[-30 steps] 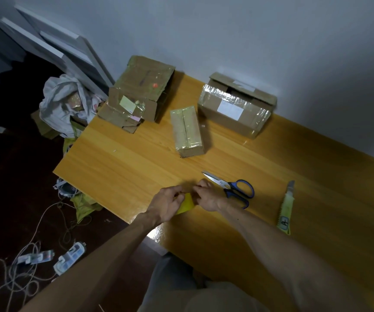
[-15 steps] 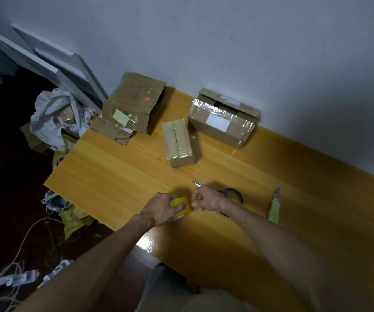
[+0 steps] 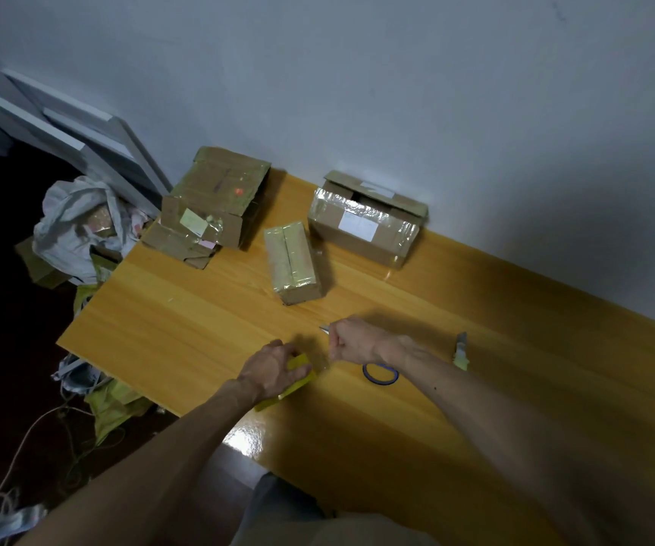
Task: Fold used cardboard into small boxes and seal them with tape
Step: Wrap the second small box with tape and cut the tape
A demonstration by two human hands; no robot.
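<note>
My left hand grips a yellow tape roll on the wooden table. My right hand is a little to the right of the roll, fingers curled and pinching the clear tape end pulled from it; the strip itself is barely visible. A small box wrapped in tape lies beyond the hands. A larger taped box with an open flap stands by the wall, and a flattened, taped cardboard piece lies at the table's far left corner.
Blue-handled scissors lie under my right wrist, blade tip showing past the knuckles. A yellow utility knife lies to the right. A white bag of scraps, boards and cables are on the floor at the left.
My hands have moved apart: the right hand has drawn away from the roll to the right, and the left hand holds the roll down on the table. The camera has tilted up.
</note>
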